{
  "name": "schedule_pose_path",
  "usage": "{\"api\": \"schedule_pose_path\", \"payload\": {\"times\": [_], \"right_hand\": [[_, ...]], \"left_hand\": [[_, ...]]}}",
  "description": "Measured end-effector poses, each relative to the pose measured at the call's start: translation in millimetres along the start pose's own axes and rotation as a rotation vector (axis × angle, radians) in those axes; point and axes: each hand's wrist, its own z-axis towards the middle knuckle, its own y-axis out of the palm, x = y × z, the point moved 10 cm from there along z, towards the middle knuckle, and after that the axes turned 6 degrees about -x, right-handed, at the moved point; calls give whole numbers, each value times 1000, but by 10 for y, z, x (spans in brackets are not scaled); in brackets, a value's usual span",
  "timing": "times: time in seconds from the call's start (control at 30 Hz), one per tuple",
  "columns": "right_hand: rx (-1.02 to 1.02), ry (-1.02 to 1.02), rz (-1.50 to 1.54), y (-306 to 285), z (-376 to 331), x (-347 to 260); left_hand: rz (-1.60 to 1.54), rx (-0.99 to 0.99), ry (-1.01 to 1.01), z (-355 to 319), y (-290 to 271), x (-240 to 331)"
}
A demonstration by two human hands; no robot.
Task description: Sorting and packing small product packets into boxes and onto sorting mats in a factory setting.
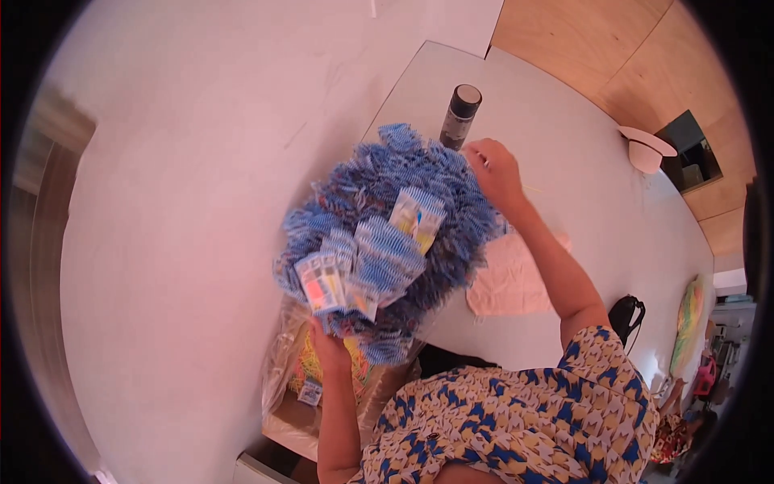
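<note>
A big, bushy heap of blue-and-white striped small packets (383, 262) fills the middle of the view, its edges blurred by motion. Several packets on its near side show printed fronts. My left hand (326, 347) grips the heap's lower left edge, its fingertips partly hidden by packets. At the upper right edge, my right hand (496, 171) is closed against the packets, fingers curled. Just beyond that hand a dark bottle with a black cap (462, 115) stands on the table.
Below the heap is a cardboard box lined with clear plastic (282, 419), holding yellow-green strands and a small packet (310, 393). A pale pink cloth (512, 278) lies on the white table (556, 121). A white hat (645, 151) and a black bag (625, 319) are at the right.
</note>
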Motion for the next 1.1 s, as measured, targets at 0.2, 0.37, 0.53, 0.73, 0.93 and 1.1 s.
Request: {"api": "schedule_pose_path", "payload": {"times": [0.2,0.37,0.53,0.73,0.93,1.1], "right_hand": [[-766,113,61,1253,339,1623],[-1173,391,326,1483,296,1672],[-1272,315,331,1775,345,1539],[-1257,373,372,1855,245,1685],[-1031,18,283,2015,430,1651],[-842,-89,180,1769,454,1522]], "left_hand": [[-232,-11,-148,124,53,-200],[436,19,73,-22,-29,140],[209,-23,-57,129,-37,-25],[-21,-122,-80,530,-30,-283],[1455,-211,410,494,-187,-11],[895,7,75,284,517,321]]}}
